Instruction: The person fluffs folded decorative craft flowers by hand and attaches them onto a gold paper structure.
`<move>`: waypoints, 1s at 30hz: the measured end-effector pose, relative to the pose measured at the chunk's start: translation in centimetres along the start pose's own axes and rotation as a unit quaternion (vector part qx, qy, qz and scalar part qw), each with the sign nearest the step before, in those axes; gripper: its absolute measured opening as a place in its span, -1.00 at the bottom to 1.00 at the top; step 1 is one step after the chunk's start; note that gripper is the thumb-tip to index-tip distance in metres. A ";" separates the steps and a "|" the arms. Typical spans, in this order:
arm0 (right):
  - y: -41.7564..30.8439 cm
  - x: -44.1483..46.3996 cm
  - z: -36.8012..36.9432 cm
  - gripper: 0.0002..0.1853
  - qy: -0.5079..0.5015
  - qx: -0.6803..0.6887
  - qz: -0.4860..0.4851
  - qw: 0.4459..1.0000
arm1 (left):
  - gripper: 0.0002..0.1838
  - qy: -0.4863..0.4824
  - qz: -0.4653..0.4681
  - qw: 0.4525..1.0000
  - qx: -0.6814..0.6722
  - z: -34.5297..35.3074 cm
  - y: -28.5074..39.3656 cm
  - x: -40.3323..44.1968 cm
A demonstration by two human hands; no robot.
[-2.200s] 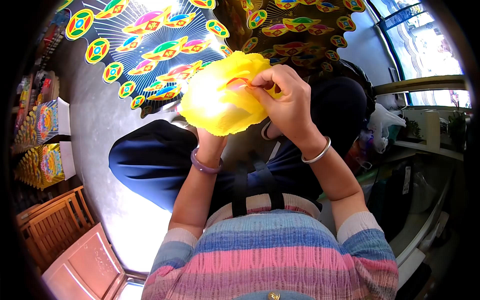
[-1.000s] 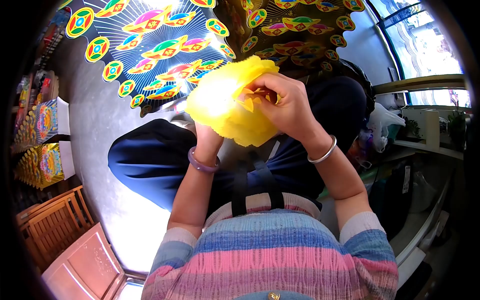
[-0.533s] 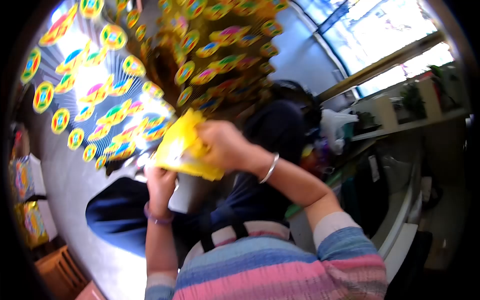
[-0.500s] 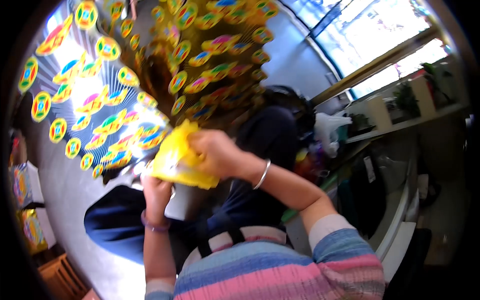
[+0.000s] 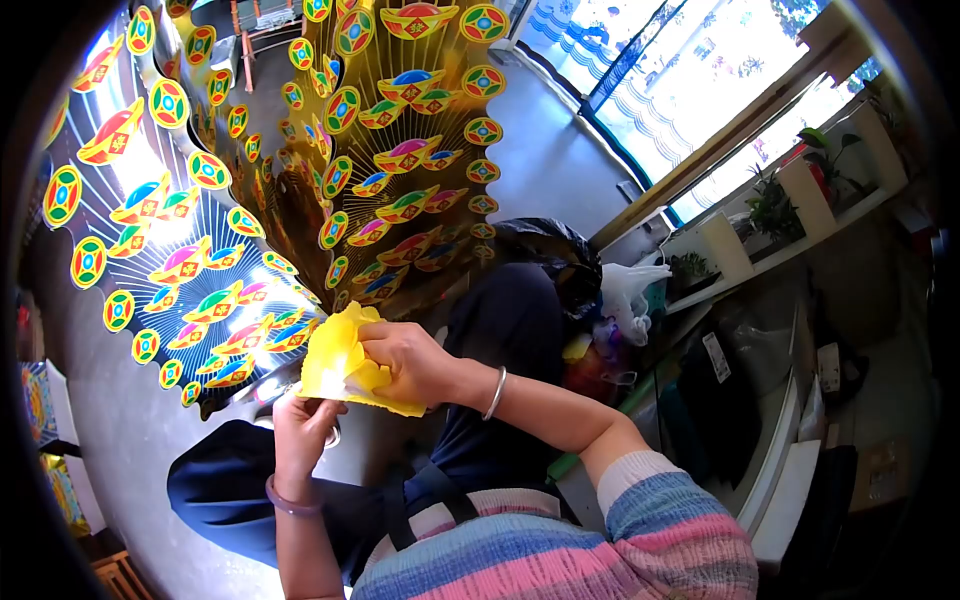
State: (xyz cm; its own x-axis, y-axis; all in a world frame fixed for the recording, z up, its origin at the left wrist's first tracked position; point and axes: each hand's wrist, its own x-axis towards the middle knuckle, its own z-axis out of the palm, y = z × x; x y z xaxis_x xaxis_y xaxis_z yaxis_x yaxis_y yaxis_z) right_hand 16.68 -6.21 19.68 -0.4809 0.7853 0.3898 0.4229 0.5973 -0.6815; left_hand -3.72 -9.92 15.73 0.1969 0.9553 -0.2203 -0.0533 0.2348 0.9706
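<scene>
Between my hands is a yellow scalloped piece (image 5: 335,352), thin like paper or foil, with folded petal-like layers and a bright patch of glare. My left hand (image 5: 303,430) pinches its lower left edge between thumb and fingers. From the right, my right hand (image 5: 412,362) grips its layers, with the fingertips partly hidden in the folds. Just beyond the piece stands a large golden, shiny fan-like sheet (image 5: 400,215), printed with colourful ingots and coins. Its left wing (image 5: 215,275) reflects strong light, and its lower tip comes close to the yellow piece.
A black plastic bag (image 5: 560,250) and a white plastic bag (image 5: 632,295) lie beyond my right knee. Potted plants (image 5: 775,205) line a ledge by the window on the right. Printed boxes (image 5: 45,400) stand at the far left, near a wooden slatted item (image 5: 122,577).
My view has shifted, so the hands and yellow piece appear lower and slightly to the left. Both hands keep hold of the piece. The picture is sharper now.
</scene>
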 end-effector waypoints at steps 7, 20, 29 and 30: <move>0.1 -0.4 0.6 -0.79 -0.009 0.013 -0.001 1.000 | -0.93 -0.011 -0.082 0.987 -0.141 -0.5 -0.4 0.5; 0.9 -1.3 1.0 -0.81 -0.030 -0.038 -0.013 0.999 | -0.96 -0.016 -0.062 0.981 -0.181 -0.2 -1.6 0.8; 0.5 -0.7 1.0 -0.86 -0.072 -0.057 -0.040 0.995 | -0.94 -0.040 -0.084 0.978 -0.188 -0.2 -1.5 0.6; 0.2 -0.6 0.8 -0.87 -0.075 -0.066 -0.059 0.993 | -0.94 -0.042 -0.087 0.977 -0.189 -0.2 -1.6 0.5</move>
State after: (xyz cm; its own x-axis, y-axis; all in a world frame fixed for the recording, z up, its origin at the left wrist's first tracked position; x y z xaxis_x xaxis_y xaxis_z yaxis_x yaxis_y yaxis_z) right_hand 16.40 -6.72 18.80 -0.6378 0.6817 0.3583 0.4490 0.7072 -0.5462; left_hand -3.72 -9.74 14.07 0.3146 0.8805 -0.3546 -0.3673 0.4574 0.8099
